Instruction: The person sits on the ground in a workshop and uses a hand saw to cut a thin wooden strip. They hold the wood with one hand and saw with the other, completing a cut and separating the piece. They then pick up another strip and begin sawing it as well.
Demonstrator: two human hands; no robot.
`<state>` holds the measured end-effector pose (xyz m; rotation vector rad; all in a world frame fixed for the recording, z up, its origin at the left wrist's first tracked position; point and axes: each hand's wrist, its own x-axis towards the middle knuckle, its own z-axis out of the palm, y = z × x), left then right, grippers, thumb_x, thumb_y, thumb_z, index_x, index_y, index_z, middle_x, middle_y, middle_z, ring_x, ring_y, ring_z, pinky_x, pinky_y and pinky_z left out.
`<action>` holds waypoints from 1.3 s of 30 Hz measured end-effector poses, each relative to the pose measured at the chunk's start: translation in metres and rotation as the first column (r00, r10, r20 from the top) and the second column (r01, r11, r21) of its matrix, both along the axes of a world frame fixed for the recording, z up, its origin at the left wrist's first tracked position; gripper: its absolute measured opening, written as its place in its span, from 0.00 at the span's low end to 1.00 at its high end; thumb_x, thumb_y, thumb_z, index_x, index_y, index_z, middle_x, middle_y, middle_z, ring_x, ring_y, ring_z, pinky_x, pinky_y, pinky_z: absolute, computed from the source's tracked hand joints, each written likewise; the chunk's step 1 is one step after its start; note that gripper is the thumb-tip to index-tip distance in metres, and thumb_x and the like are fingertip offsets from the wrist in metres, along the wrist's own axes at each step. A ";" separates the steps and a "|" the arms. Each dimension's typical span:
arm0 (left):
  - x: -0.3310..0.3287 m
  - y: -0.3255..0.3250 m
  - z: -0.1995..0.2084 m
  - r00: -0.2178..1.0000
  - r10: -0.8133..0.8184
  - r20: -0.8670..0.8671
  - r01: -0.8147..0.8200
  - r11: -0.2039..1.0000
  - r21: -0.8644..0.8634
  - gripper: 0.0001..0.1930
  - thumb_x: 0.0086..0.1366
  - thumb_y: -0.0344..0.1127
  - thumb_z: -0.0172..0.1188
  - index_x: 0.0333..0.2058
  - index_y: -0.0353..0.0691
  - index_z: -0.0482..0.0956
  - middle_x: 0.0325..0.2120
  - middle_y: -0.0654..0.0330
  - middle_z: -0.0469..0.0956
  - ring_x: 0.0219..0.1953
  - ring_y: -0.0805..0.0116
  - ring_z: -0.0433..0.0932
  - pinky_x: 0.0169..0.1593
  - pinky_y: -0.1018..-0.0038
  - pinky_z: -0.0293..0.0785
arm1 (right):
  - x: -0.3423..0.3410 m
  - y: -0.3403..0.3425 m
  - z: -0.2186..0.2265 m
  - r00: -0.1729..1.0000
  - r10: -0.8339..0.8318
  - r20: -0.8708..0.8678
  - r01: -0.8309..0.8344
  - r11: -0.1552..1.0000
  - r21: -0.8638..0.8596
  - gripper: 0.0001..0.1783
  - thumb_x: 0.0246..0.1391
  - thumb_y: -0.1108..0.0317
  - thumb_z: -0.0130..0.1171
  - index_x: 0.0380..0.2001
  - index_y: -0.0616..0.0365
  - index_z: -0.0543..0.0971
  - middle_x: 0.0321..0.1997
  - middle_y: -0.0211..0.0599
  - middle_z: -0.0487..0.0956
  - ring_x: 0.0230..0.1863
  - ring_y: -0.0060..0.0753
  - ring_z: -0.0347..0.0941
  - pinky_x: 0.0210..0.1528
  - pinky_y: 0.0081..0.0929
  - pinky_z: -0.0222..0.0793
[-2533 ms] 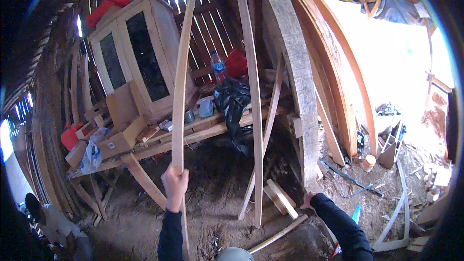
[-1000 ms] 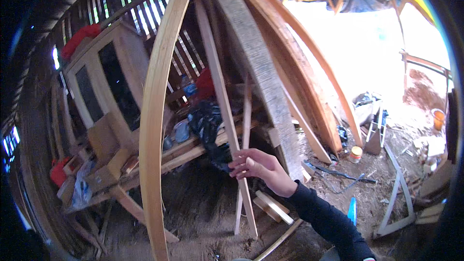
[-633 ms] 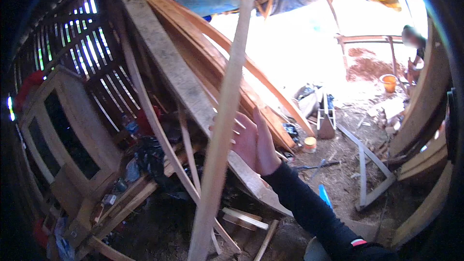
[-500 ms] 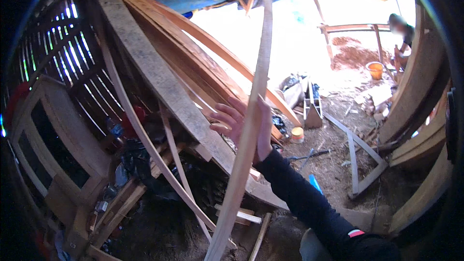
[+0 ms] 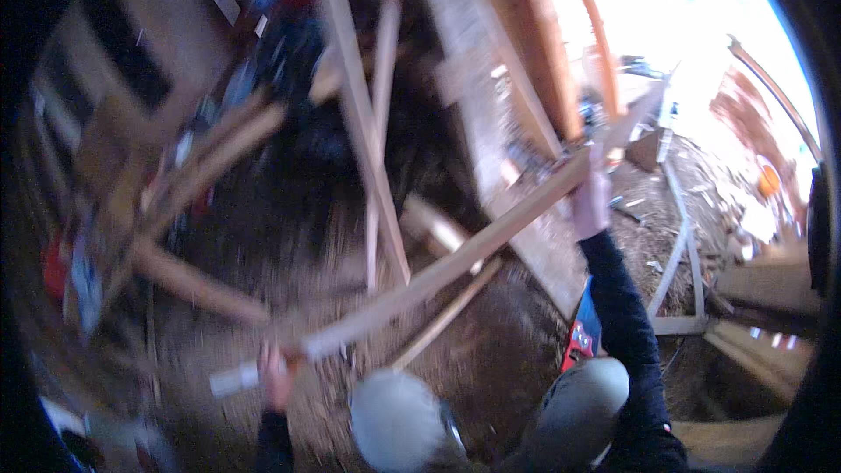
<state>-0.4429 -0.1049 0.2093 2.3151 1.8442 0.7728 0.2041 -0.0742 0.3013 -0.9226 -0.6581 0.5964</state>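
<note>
A long, pale wooden strip (image 5: pixel 442 270) slants across the view, from the lower left up to the far right. My left hand (image 5: pixel 277 377) is closed round it close to its lower-left end, blurred by motion. Farther along, my right hand (image 5: pixel 592 200) grips the same strip, the arm reaching out in a dark sleeve. Beside my right forearm lies a handsaw (image 5: pixel 580 342) with a red handle and a blue blade. My bent knees show below the strip.
A broad, rough plank (image 5: pixel 491 123) runs beyond the strip. Thin crossed battens (image 5: pixel 359 105) lean to its left, and a loose stick (image 5: pixel 448 314) lies on the dirt floor. At right are a triangular wooden frame (image 5: pixel 679 267) and an orange bucket (image 5: pixel 769 178).
My view has swung downward. The strip has tipped from steep to a low slant. My left hand has come into view holding its near end; my right hand has gone from spread fingers to a grip.
</note>
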 end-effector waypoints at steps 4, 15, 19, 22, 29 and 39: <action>0.016 0.023 -0.002 0.992 0.030 -0.125 -0.011 0.989 0.149 0.19 0.40 0.35 0.72 0.30 0.42 0.72 0.31 0.55 0.72 0.38 0.49 0.72 0.40 0.57 0.68 | 0.025 -0.002 -0.043 0.971 0.132 -0.201 -0.134 0.991 0.002 0.28 0.65 0.42 0.41 0.53 0.51 0.71 0.39 0.31 0.78 0.37 0.22 0.73 0.38 0.23 0.71; 0.064 0.007 -0.026 0.941 0.116 -0.319 -0.020 0.957 0.289 0.18 0.40 0.43 0.70 0.26 0.47 0.70 0.27 0.62 0.68 0.35 0.60 0.72 0.40 0.62 0.61 | 0.130 -0.029 -0.151 0.920 0.189 -0.343 -0.276 0.935 -0.225 0.23 0.56 0.50 0.58 0.47 0.54 0.72 0.46 0.34 0.74 0.47 0.34 0.70 0.53 0.39 0.65; 0.050 -0.001 -0.032 0.927 0.174 -0.332 -0.048 0.933 0.356 0.18 0.43 0.46 0.69 0.26 0.46 0.71 0.28 0.62 0.68 0.34 0.61 0.72 0.39 0.63 0.60 | 0.123 -0.022 -0.158 0.764 0.263 -0.589 -0.389 0.916 -0.096 0.28 0.55 0.57 0.54 0.54 0.64 0.68 0.60 0.46 0.70 0.63 0.46 0.65 0.63 0.45 0.61; 0.038 0.000 -0.031 0.929 0.184 -0.320 -0.037 0.909 0.415 0.17 0.41 0.36 0.69 0.31 0.46 0.73 0.31 0.62 0.69 0.37 0.60 0.70 0.40 0.61 0.60 | 0.121 -0.027 -0.156 0.808 0.402 -0.431 -0.475 0.877 -0.071 0.34 0.55 0.58 0.50 0.60 0.68 0.62 0.65 0.48 0.66 0.66 0.51 0.60 0.65 0.49 0.59; 0.045 0.022 -0.037 0.966 0.068 -0.248 0.022 0.940 0.342 0.25 0.40 0.34 0.69 0.42 0.49 0.76 0.39 0.64 0.74 0.48 0.62 0.71 0.55 0.57 0.61 | 0.125 -0.009 -0.171 0.946 0.184 -0.265 -0.239 0.951 -0.195 0.28 0.67 0.53 0.41 0.61 0.63 0.63 0.65 0.46 0.65 0.65 0.41 0.62 0.67 0.40 0.55; 0.073 -0.016 -0.043 0.871 0.308 0.383 -0.442 0.830 0.339 0.27 0.49 0.39 0.66 0.48 0.39 0.70 0.45 0.51 0.73 0.48 0.54 0.72 0.53 0.61 0.68 | 0.043 -0.016 -0.080 0.893 0.256 -0.369 -0.212 0.965 0.156 0.17 0.64 0.54 0.48 0.44 0.56 0.68 0.47 0.51 0.78 0.44 0.53 0.77 0.48 0.46 0.75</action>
